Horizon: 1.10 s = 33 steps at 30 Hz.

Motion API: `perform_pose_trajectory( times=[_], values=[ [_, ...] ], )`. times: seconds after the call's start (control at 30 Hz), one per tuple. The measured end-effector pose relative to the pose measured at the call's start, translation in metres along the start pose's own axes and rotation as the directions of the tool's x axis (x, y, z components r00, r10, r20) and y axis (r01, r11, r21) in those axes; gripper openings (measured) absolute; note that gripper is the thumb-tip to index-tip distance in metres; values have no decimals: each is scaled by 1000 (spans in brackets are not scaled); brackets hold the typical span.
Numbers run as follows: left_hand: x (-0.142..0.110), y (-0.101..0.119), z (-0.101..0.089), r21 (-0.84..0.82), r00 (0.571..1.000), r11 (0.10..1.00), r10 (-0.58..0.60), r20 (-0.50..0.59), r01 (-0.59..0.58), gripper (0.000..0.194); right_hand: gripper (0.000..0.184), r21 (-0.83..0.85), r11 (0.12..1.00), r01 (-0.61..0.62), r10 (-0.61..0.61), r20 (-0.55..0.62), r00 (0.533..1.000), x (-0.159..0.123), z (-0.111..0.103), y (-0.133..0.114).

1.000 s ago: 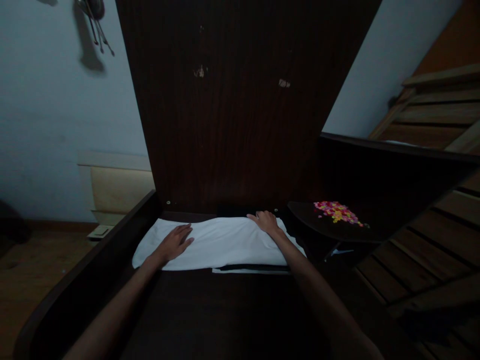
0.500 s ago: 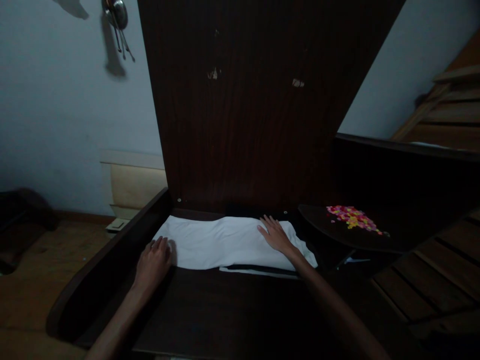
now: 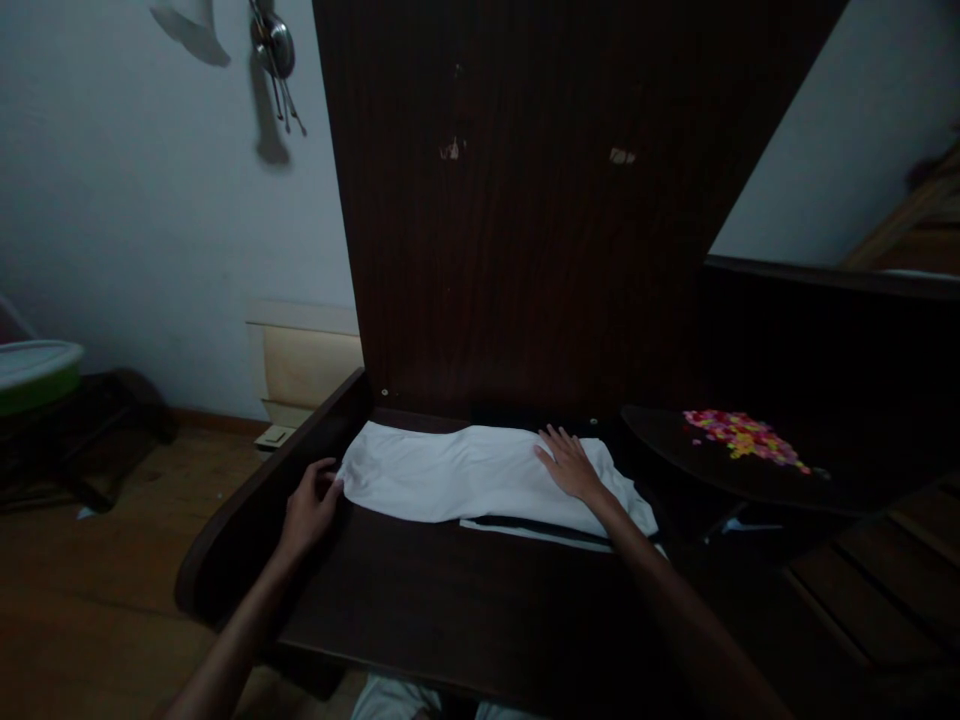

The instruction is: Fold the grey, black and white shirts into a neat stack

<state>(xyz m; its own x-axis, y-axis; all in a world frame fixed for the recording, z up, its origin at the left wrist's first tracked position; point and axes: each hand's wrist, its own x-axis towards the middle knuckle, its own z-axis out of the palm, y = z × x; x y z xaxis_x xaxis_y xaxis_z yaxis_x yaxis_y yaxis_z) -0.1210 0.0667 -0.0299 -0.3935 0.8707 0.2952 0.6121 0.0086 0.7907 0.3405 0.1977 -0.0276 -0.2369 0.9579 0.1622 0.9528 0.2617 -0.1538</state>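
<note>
A white folded cloth (image 3: 427,470) lies lengthwise across the dark wooden desk, lightly wrinkled, with a dark strip and a thin white layer showing under its front edge at the right. My left hand (image 3: 309,508) is at the cloth's left end, thumb and finger closed around its edge. Spread flat on the right part of the cloth is my right hand (image 3: 570,468), its fingers apart and pressing on the fabric. Whether the cloth is a garment I cannot tell.
A raised side board (image 3: 262,500) borders the desk on the left, and a tall dark panel (image 3: 525,250) stands behind. Small pink and yellow pieces (image 3: 742,435) lie on a rounded shelf at right. A green tub (image 3: 37,380) with a pale lid is at far left.
My left hand has gone from resting over the cloth's left end to its outer edge. My right hand stays flat on the cloth. The camera view has turned slightly left.
</note>
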Motion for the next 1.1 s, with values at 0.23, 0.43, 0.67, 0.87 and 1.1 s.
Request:
perform_pose_trajectory(
  times=[0.23, 0.43, 0.67, 0.87, 1.1],
  values=[
    [9, 1, 8, -448, 995, 890, -95, 3, 87, 65, 66, 10, 1000, -5, 5, 12, 1000, 1, -1, 0],
    [8, 7, -7, 196, 960, 943, 247, 132, -270, 41, 65, 13, 1000, 0, 0, 11, 1000, 1, 1, 1],
    [-3, 30, -11, 771, 908, 481, 178, 380, -417, 31, 64, 15, 1000, 20, -20, -25, 999, 2, 5, 3],
    [22, 48, 10, 680, 878, 560, 240, 413, -473, 31, 67, 30, 999, 12, -11, -26, 1000, 1, 3, 1],
    [84, 39, 51, 616, 847, 605, 209, 489, -504, 36, 66, 29, 999, 33, -32, -47, 998, 1, 4, 3]
  ],
)
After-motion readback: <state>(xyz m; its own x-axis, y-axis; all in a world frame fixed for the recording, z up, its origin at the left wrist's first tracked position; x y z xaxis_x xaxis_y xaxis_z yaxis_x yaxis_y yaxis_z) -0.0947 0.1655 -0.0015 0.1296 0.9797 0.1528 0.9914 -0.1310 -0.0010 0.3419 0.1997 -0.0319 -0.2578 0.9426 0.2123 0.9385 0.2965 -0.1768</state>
